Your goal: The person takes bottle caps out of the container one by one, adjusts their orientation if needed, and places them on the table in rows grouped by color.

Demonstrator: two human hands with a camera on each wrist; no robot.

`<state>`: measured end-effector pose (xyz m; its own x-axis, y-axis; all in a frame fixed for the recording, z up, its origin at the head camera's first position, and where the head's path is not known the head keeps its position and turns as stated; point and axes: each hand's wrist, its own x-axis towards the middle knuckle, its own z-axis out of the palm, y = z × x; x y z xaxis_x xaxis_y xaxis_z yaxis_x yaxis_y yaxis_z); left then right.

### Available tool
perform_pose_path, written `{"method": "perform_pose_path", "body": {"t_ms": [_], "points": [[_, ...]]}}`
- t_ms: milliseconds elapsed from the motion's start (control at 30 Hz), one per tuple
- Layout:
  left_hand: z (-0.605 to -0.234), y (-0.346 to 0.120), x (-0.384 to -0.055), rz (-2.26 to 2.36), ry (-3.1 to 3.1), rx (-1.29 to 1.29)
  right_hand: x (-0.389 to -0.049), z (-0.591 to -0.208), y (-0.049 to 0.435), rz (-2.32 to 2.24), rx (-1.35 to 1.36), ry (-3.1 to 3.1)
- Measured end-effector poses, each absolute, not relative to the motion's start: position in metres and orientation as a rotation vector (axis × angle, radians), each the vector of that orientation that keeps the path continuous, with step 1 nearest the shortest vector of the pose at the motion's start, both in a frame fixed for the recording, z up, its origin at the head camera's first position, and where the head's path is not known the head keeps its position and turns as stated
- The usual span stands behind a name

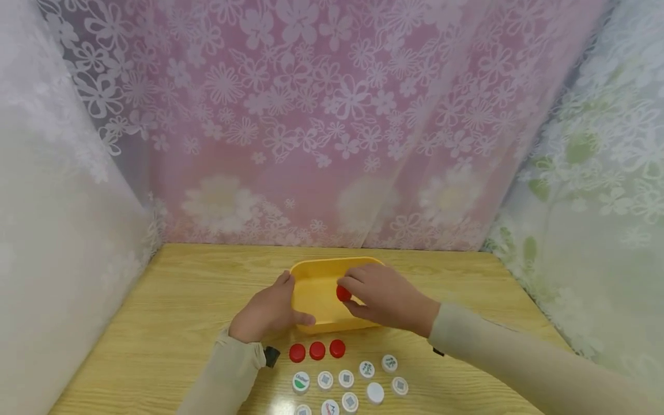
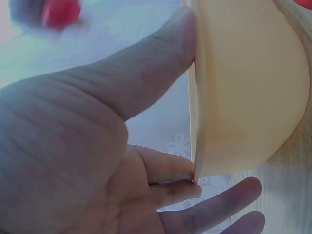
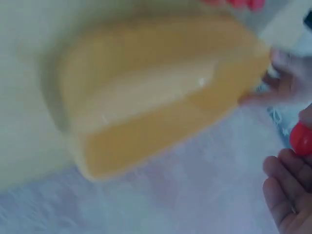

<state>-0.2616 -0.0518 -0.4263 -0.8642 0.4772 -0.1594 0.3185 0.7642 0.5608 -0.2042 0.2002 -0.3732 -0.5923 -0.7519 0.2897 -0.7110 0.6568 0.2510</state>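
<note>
A yellow plastic tub (image 1: 337,327) stands on the wooden table. My left hand (image 1: 267,311) holds its left end, thumb at the near rim and fingers at the far side. The left wrist view shows the thumb (image 2: 170,46) against the rim, with two fingertips touching it lower down and the other fingers extended. My right hand (image 1: 389,295) pinches a red bottle cap (image 1: 343,293) between thumb and fingers, over the tub's opening. In the right wrist view that red cap (image 3: 302,139) shows at the right edge, with the tub (image 3: 141,58) blurred.
Three red caps (image 1: 317,350) lie in a row just in front of the tub. Nearer to me are several white bottle caps (image 1: 346,378), some with printed tops. Flowered curtains (image 1: 311,144) hang behind the wooden table (image 1: 207,276) and along both sides.
</note>
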Motion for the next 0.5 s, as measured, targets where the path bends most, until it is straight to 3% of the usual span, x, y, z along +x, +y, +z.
{"method": "perform_pose_path", "body": {"t_ms": [200, 500], "points": [[-0.425, -0.052, -0.260, 0.727, 2.660, 0.626, -0.169, -0.413, 0.228, -0.103, 1.106, -2.640], [-0.422, -0.051, -0.258, 0.724, 2.646, 0.607, -0.171, -0.455, 0.225, -0.069, 0.751, -2.989]]}}
